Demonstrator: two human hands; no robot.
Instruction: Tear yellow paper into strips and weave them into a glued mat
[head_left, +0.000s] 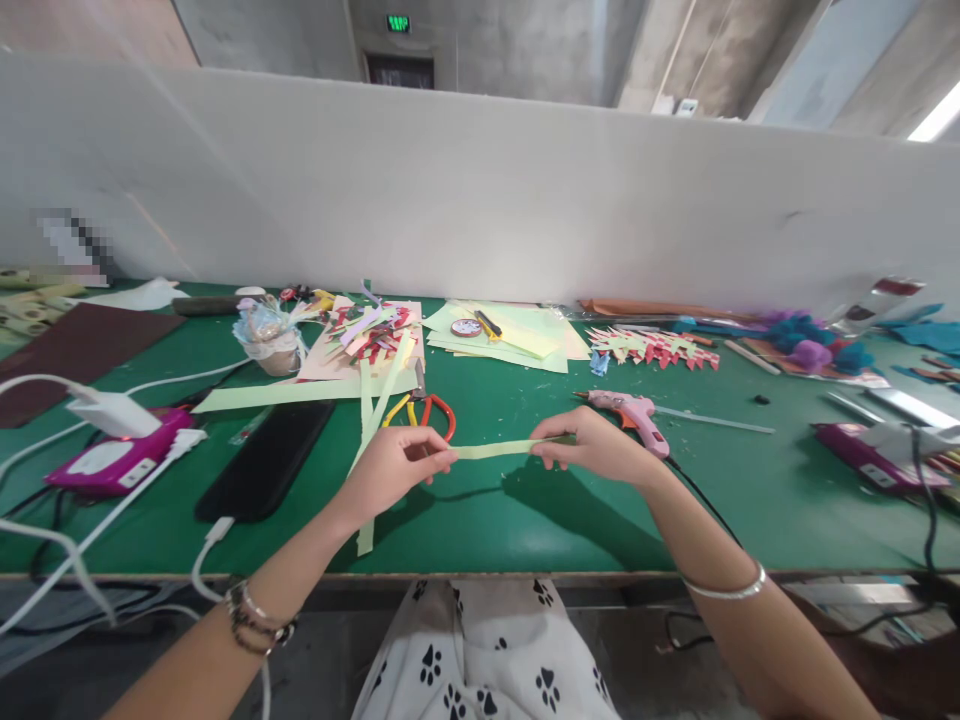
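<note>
A pale green paper strip (493,451) is stretched level between my two hands, just above the green tabletop. My left hand (401,462) pinches its left end between thumb and fingers. At the other end my right hand (581,445) grips the strip, fingers curled. Behind my left hand lie pliers with red and yellow handles (441,415), partly covered by the hand. More loose pale green strips (300,393) lie to the left, some crossing under my left wrist. Just beyond my right hand rests a pink glue gun (634,412) with a clear glue stick in its back.
A black phone (266,462) and a purple power strip (120,450) with white cables lie left. At the back are paper scraps (379,335), pale green sheets (517,335) with a yellow cutter (489,325), and red-and-white paper pieces (652,347). Another power strip (874,455) sits right.
</note>
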